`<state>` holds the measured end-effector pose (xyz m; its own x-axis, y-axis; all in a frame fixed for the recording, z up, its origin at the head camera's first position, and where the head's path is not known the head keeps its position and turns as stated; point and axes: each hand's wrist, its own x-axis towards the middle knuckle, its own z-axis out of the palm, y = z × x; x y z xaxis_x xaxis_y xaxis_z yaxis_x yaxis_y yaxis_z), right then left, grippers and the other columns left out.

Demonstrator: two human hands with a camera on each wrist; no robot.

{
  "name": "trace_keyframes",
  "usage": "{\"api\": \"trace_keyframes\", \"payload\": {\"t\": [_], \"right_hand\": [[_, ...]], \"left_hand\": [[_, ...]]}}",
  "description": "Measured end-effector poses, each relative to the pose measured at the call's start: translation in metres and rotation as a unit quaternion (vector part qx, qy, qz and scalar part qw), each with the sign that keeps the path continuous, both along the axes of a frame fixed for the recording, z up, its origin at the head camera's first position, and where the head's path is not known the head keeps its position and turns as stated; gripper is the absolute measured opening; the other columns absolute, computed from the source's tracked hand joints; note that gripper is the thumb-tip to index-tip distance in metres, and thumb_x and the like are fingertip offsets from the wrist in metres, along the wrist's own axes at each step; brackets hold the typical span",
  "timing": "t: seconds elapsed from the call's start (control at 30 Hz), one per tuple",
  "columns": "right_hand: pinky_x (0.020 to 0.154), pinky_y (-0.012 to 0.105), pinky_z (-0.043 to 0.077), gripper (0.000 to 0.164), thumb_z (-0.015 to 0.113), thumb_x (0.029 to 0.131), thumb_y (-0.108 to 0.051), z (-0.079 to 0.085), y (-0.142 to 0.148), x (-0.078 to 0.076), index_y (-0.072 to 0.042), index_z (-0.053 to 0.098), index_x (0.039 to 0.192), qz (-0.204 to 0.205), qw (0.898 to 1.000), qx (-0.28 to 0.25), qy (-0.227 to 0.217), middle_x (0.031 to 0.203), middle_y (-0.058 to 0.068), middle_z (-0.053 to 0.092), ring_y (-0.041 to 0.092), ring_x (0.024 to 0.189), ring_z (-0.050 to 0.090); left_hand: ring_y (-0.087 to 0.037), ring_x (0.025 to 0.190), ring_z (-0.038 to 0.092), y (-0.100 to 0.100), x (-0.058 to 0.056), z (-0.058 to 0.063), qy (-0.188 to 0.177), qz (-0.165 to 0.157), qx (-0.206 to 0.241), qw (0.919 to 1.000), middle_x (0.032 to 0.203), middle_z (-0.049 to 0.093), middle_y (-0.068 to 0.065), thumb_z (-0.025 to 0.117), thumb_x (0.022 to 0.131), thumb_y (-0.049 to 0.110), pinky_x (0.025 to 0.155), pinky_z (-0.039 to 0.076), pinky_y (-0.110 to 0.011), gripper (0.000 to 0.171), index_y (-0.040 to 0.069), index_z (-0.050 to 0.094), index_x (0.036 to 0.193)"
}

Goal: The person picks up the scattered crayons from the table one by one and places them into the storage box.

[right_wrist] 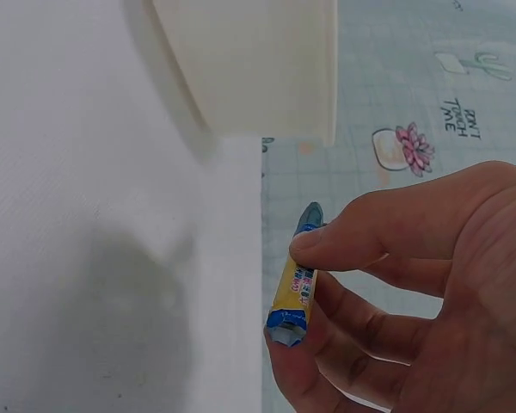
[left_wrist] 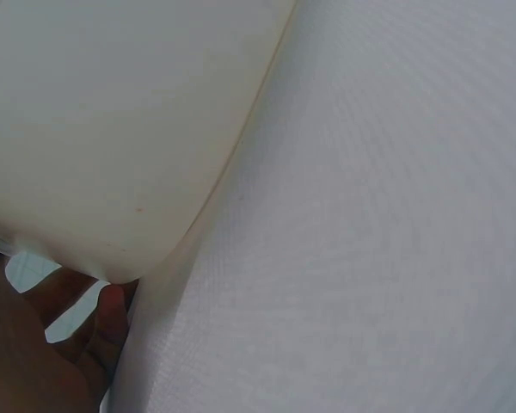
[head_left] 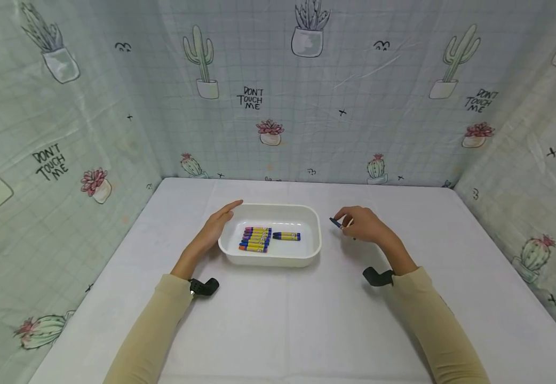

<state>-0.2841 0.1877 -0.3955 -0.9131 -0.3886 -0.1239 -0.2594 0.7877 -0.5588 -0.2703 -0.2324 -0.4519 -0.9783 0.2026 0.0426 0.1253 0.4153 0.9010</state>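
Note:
My right hand (head_left: 362,224) pinches a crayon (right_wrist: 290,292) between thumb and fingertips, off the right side of the white tray (head_left: 270,261). The crayon has a yellow and blue wrapper and a dark grey-blue tip, which points away from the palm in the right wrist view. My left hand (head_left: 213,232) rests against the tray's left side, its fingers stretched along the rim toward the far corner. Inside the tray, a column of several crayons (head_left: 256,239) with pink, purple, blue and orange tips lies left of centre. Beside it are dark-tipped crayons (head_left: 287,236), close together.
A white cloth covers the table (head_left: 268,320). Behind it and along both sides hangs a pale green curtain (head_left: 335,138) printed with cacti. Each wrist wears a black camera mount, one on the left (head_left: 204,287) and one on the right (head_left: 377,277).

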Motion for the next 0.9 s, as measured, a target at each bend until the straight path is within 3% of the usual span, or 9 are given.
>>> {"api": "trace_keyframes", "payload": {"t": [0.37,0.7,0.9], "right_hand": [[0.072,0.035,0.060,0.037,0.066,0.092,-0.005,0.015,-0.009,-0.001,-0.003,0.067,0.129,0.019,0.999,-0.021,0.017,0.113,0.021,0.070,0.031,0.097,0.067],[0.069,0.031,0.059,0.038,0.065,0.092,-0.004,0.046,-0.036,-0.004,-0.008,0.068,0.129,0.042,0.999,-0.017,0.026,0.115,0.018,0.070,0.029,0.093,0.067],[0.070,0.032,0.061,0.039,0.065,0.090,-0.001,0.064,-0.064,-0.006,-0.008,0.068,0.128,0.088,0.996,0.000,0.019,0.115,0.018,0.070,0.031,0.098,0.068]], "left_hand": [[-0.028,0.161,0.021,0.000,-0.001,-0.002,0.001,0.000,0.004,1.0000,0.172,0.028,-0.001,0.029,0.114,0.031,0.130,0.016,-0.056,0.049,0.028,0.037,0.161],[-0.030,0.161,0.020,0.000,-0.002,-0.002,-0.003,0.003,0.007,1.0000,0.172,0.027,-0.002,0.028,0.114,0.028,0.130,0.016,-0.057,0.049,0.027,0.036,0.162],[-0.029,0.161,0.021,0.001,-0.002,-0.001,-0.004,-0.002,0.013,0.9999,0.172,0.027,-0.001,0.028,0.114,0.027,0.130,0.016,-0.057,0.049,0.028,0.037,0.162]]}}
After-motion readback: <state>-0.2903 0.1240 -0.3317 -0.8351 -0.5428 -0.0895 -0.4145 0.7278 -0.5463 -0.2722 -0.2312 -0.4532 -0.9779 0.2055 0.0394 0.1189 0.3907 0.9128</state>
